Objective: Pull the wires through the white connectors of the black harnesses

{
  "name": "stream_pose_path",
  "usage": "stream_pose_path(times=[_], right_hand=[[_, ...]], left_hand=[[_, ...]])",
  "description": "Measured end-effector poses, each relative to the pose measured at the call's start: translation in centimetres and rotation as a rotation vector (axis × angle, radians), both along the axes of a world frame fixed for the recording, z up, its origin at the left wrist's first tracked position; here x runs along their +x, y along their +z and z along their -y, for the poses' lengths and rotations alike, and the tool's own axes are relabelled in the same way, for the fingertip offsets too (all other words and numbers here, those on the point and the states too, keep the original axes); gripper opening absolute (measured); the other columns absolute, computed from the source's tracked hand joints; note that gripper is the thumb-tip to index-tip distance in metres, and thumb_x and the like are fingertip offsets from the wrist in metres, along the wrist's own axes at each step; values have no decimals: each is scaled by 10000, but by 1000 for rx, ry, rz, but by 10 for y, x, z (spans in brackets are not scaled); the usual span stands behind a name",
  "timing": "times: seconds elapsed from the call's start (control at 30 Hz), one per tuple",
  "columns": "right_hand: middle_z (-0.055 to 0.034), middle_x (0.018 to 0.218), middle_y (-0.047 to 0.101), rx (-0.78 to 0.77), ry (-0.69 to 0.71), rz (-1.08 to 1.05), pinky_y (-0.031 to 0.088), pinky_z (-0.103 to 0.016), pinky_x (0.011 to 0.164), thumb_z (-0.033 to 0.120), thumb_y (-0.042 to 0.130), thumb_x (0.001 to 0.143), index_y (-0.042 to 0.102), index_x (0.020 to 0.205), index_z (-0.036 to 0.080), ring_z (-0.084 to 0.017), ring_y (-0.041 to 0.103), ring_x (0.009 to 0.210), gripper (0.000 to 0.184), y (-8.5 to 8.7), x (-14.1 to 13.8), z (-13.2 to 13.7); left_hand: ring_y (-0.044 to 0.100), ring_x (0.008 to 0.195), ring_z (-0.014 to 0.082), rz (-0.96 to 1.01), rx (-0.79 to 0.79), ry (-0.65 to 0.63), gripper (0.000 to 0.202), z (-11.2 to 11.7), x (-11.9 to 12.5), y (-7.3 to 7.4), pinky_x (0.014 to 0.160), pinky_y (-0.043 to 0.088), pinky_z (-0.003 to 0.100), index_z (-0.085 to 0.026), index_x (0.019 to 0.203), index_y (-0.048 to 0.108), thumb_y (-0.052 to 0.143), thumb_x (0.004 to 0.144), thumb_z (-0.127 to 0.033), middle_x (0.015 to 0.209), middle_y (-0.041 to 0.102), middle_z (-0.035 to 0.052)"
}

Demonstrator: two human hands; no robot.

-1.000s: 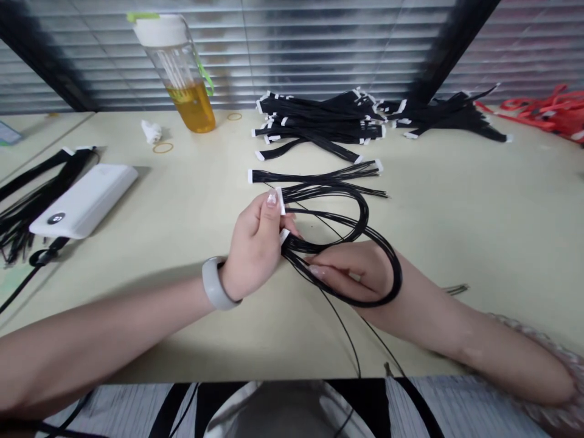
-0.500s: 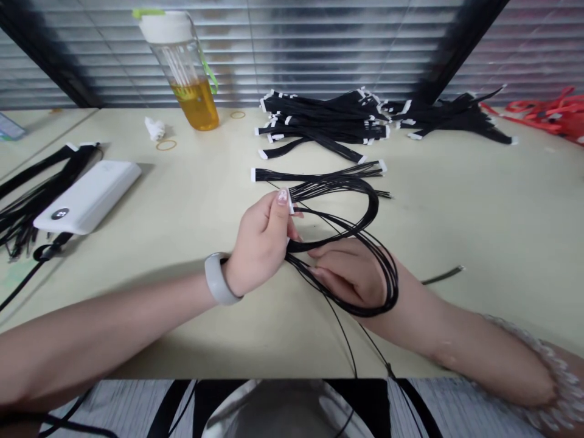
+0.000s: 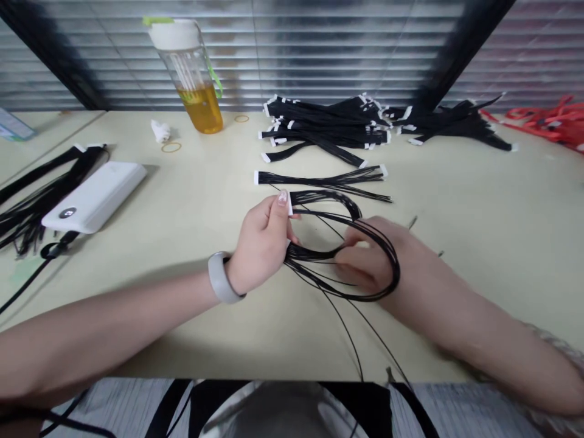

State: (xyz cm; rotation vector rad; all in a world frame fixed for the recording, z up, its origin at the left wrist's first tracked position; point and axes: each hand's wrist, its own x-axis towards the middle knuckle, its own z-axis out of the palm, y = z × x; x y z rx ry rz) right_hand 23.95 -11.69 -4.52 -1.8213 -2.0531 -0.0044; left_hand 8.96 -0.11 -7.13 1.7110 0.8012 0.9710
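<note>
A black wire harness [image 3: 393, 255] bends in loops to the right of my left hand [image 3: 264, 240]. That hand is closed on the harness's white connectors [image 3: 290, 203], thumb on top. My right hand [image 3: 376, 255] reaches into the loops, its thumb and fingers curled around the inner bundle of wires. A few loose wires hang down toward the table's front edge. Just beyond the hands lies another black harness [image 3: 319, 180] with white end connectors, and a loose strand beside it.
Black harnesses are piled [image 3: 323, 121] at the back, with more harnesses [image 3: 460, 125] and red cables [image 3: 547, 121] to the right. A bottle of amber liquid [image 3: 201, 103] stands back left. Nearer are a white power bank [image 3: 98, 198], black wires [image 3: 55, 194] and a rubber band [image 3: 171, 147].
My right hand has moved up and inside the loops, and its fingers now close on the inner wires. The inner loop has been drawn smaller. My left hand keeps its hold.
</note>
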Motion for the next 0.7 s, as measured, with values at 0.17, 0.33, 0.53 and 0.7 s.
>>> stream_pose_path(times=[0.17, 0.33, 0.53, 0.7], right_hand=[[-56, 678, 647, 355, -236, 367, 366, -334, 554, 305, 570, 834, 673, 671, 180, -199, 545, 616, 230, 26, 38, 7], [-9, 885, 716, 214, -455, -344, 510, -347, 727, 353, 694, 729, 724, 955, 271, -205, 672, 833, 243, 33, 50, 6], [-41, 1024, 675, 284, -168, -1286, 518, -385, 859, 235, 643, 789, 698, 907, 227, -158, 653, 916, 130, 33, 45, -11], [16, 695, 639, 506, -249, -1241, 517, -231, 593, 123, 590, 818, 634, 913, 207, -56, 587, 559, 135, 34, 34, -5]], left_hand=[[543, 494, 82, 2, -57, -23, 413, -1, 1, 0, 494, 457, 195, -169, 646, 447, 353, 938, -446, 543, 521, -9], [550, 483, 95, -32, -71, -81, 419, 1, -3, 2, 496, 455, 210, -166, 653, 481, 351, 939, -444, 486, 508, -12], [531, 478, 69, -59, -16, -201, 418, 3, -5, -1, 543, 456, 194, -162, 645, 459, 324, 956, -405, 480, 508, -22], [527, 469, 62, -61, -19, -260, 422, 4, -5, -3, 518, 452, 187, -167, 632, 421, 335, 947, -434, 508, 519, -21]])
